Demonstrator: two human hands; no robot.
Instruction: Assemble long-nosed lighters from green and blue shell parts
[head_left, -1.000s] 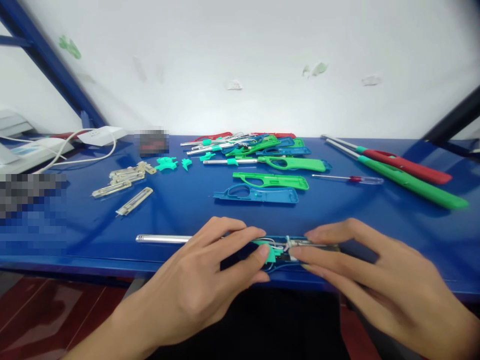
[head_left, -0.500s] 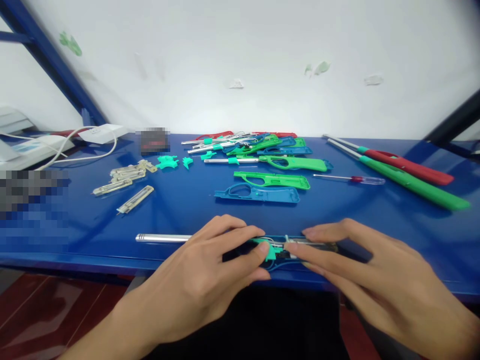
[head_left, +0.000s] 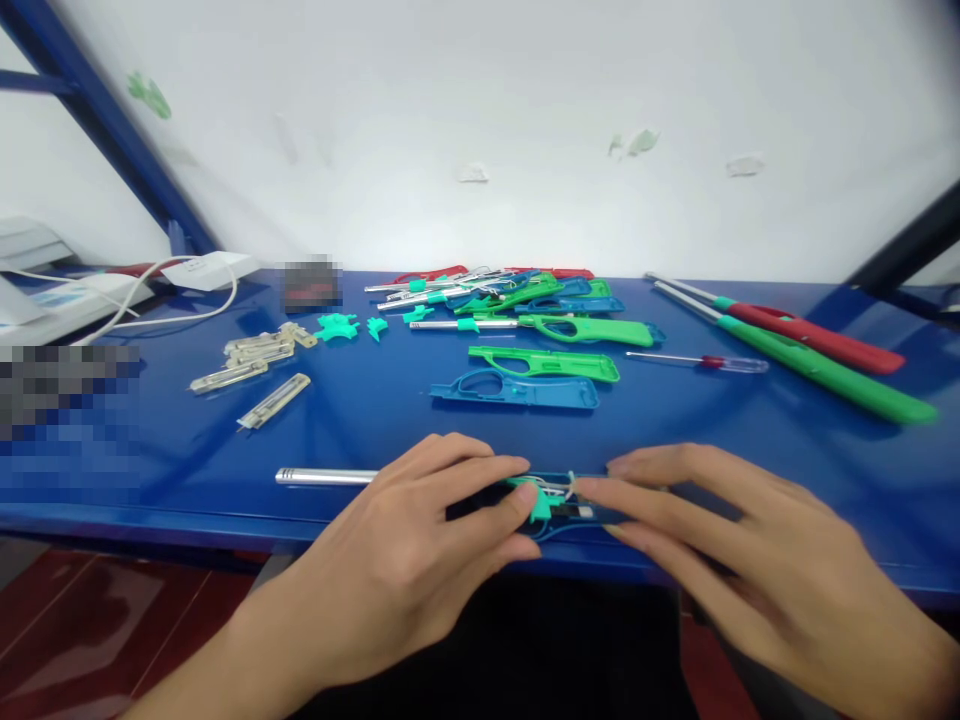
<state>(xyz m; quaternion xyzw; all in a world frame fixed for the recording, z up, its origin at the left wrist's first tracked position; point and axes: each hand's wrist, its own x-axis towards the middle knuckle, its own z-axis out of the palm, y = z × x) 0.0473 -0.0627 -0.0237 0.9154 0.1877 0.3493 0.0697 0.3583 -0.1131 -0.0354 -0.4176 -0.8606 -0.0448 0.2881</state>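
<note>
At the table's front edge lies an opened gas lighter with a silver tube [head_left: 326, 477], its blue half shell [head_left: 562, 532] exposing the parts inside. My left hand [head_left: 409, 545] is closed around its front part, thumb pressed on the teal trigger [head_left: 540, 506]. My right hand [head_left: 750, 550] grips the handle end from both sides, one fingertip against a small white part and thin wire [head_left: 571, 482] inside. The fingers cover much of the handle's contents. Beyond them lie a blue half shell [head_left: 517, 390] and a green half shell [head_left: 547, 363].
Clear fuel tanks [head_left: 274, 402] and teal triggers [head_left: 337, 326] lie at left. A pile of lighter parts [head_left: 487, 288] sits by the wall. A screwdriver [head_left: 739, 365], a red lighter [head_left: 817, 335] and a green lighter [head_left: 840, 372] rest at right, a power strip [head_left: 82, 300] far left.
My right fingers have shifted slightly at the handle, and the white part by the fingertip looks a little different. My left hand keeps its hold. The view has shifted slightly.
</note>
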